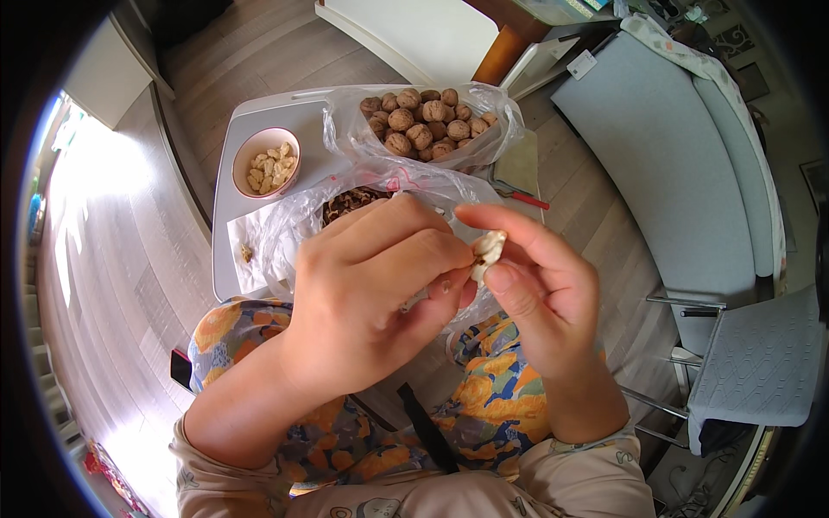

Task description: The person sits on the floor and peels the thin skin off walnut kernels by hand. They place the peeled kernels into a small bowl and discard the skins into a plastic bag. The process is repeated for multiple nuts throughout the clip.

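A pale, peeled-looking walnut kernel [490,249] with a small brown patch is between my hands, above my lap. My right hand [548,289] pinches it between thumb and fingers. From the other side, my left hand [371,289] has its fingertips pressed together on the kernel's left edge. Behind my left hand lies an open clear plastic bag [294,203] with dark brown shell scraps [350,203], partly covered by that hand. Farther back, another plastic bag [341,129] holds many whole walnuts [420,135]. A bowl [292,181] at the far left contains pale kernel pieces [269,168].
Bowl and bags stand on a small grey table [226,233]. White paper [250,268] with a brown scrap lies at its left. A red-handled tool [528,200] sits at the right edge. A grey chair [751,363] stands right; a phone [180,369] is beside my left leg.
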A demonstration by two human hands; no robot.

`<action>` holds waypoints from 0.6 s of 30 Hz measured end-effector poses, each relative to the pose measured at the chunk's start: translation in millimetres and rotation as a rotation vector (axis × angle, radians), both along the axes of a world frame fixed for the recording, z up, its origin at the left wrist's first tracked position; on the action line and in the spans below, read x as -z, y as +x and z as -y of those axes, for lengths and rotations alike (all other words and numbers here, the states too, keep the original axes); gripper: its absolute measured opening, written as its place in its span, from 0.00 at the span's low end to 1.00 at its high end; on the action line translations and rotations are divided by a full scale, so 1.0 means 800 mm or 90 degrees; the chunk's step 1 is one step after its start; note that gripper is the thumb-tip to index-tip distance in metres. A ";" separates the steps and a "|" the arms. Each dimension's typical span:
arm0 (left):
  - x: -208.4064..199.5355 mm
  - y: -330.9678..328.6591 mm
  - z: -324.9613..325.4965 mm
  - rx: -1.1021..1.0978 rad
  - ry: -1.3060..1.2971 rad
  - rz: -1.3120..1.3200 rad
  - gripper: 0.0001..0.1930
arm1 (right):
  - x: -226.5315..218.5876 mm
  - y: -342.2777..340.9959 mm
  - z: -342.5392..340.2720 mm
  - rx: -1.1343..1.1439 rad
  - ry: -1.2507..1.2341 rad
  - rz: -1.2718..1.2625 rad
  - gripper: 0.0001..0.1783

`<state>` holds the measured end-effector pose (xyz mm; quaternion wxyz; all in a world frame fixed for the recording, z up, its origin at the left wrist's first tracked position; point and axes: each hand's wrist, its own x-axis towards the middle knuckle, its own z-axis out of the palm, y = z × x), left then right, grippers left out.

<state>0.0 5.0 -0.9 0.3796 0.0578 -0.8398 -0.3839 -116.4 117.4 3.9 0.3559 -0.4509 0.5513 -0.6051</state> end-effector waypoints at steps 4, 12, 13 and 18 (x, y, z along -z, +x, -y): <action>0.001 0.002 0.000 0.000 0.002 0.006 0.08 | 0.001 -0.001 0.000 -0.042 -0.003 0.064 0.20; -0.004 0.002 -0.001 -0.011 0.144 -0.041 0.03 | 0.004 -0.008 0.000 -0.120 -0.017 0.223 0.21; -0.004 0.002 0.000 0.001 0.140 -0.021 0.02 | 0.004 -0.010 -0.001 -0.128 -0.015 0.245 0.21; -0.003 0.013 0.012 0.087 0.053 0.099 0.03 | 0.010 -0.015 0.000 -0.156 -0.027 0.299 0.22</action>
